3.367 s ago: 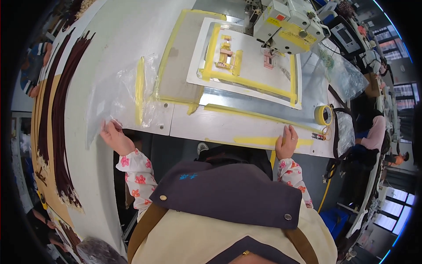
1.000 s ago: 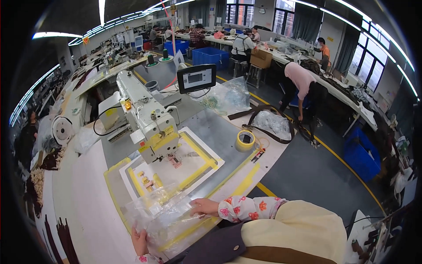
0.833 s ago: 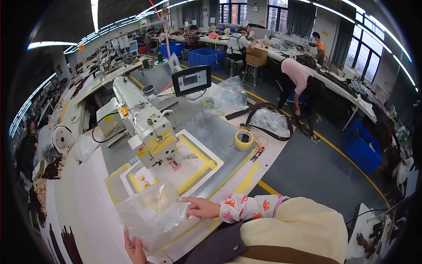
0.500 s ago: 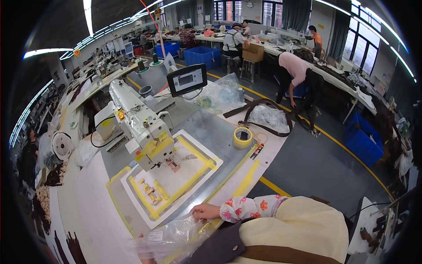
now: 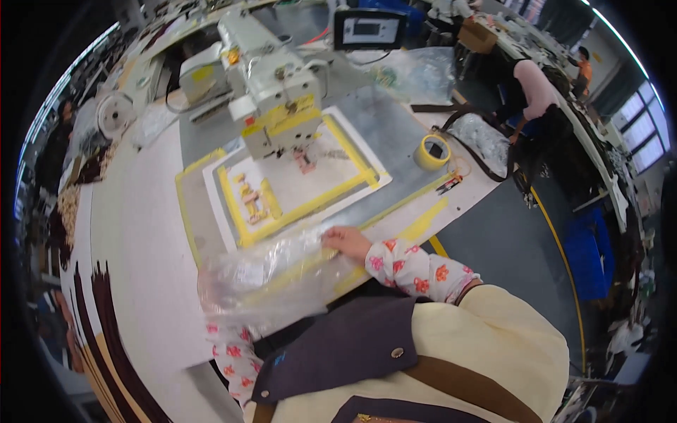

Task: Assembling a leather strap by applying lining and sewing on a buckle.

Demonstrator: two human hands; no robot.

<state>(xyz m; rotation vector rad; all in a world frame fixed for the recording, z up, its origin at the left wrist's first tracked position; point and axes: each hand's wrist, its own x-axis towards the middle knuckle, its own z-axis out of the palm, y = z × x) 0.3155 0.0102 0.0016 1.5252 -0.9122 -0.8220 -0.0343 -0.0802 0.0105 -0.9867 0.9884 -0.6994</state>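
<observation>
A clear plastic bag [image 5: 264,278] is stretched across the front of the sewing machine's table. At its right end, my right hand [image 5: 345,242] pinches the upper edge between closed fingers. My left hand [image 5: 211,285] is at the bag's left end, blurred behind the plastic, so its fingers do not show. Just beyond the bag lies a white plate [image 5: 211,185] with a yellow-taped frame. Small yellow-taped pieces [image 5: 254,197] sit at the frame's left side. The sewing machine head [image 5: 282,120] stands over the frame's far part.
A yellow tape roll [image 5: 431,151] and small red-handled snips [image 5: 449,185] lie to the right. A dark strap [image 5: 479,166] lies around crumpled clear plastic. The machine's screen [image 5: 368,29] stands at the back. Long dark strips [image 5: 116,338] hang at the left. A person in pink [image 5: 534,88] bends nearby.
My view has tilted down and shifted left. The bag is now raised and spread out between my hands, where before it hung lower near my lap. My left sleeve has come into view.
</observation>
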